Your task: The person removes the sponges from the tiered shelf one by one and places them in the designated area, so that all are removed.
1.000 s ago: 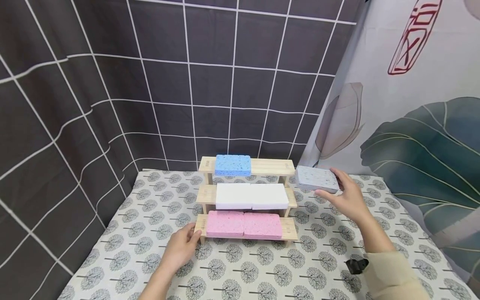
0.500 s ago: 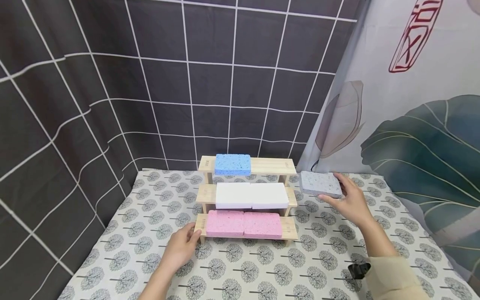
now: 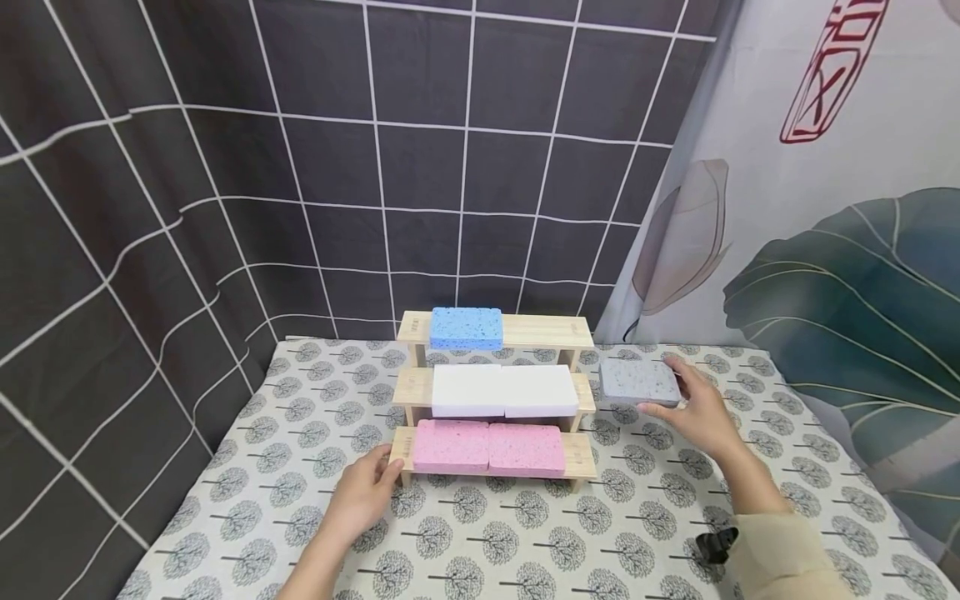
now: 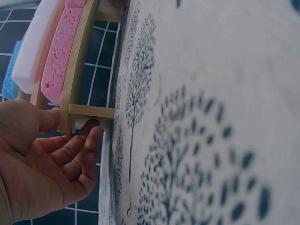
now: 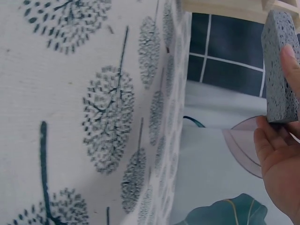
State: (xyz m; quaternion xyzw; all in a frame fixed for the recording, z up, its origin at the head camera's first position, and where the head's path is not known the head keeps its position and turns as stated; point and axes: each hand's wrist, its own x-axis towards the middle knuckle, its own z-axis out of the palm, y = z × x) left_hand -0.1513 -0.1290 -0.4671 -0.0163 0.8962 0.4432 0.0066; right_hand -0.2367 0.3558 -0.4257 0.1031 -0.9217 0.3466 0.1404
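My right hand (image 3: 697,410) grips a grey speckled sponge (image 3: 639,381) by its right end, in the air beside the wooden three-step rack (image 3: 577,454). In the right wrist view the grey sponge (image 5: 279,70) sits between thumb and fingers. The left hand (image 3: 363,492) holds the left end of the rack's lowest step; the left wrist view shows its thumb on top and fingers (image 4: 86,140) curled below. A blue sponge (image 3: 466,328) lies on the top step, two white sponges (image 3: 504,392) on the middle one, and two pink sponges (image 3: 487,448) on the lowest.
A table covered by a tree-print cloth (image 3: 495,542) bears the rack. Behind it hangs a dark grid-patterned curtain (image 3: 420,167), and a pale leaf-printed curtain (image 3: 840,275) hangs to the right. A black strap piece (image 3: 716,546) sits at the right sleeve.
The right hand has moved the grey sponge slightly right, away from the rack's top step, and lower. The left hand stays on the rack, and the other sponges have not moved.
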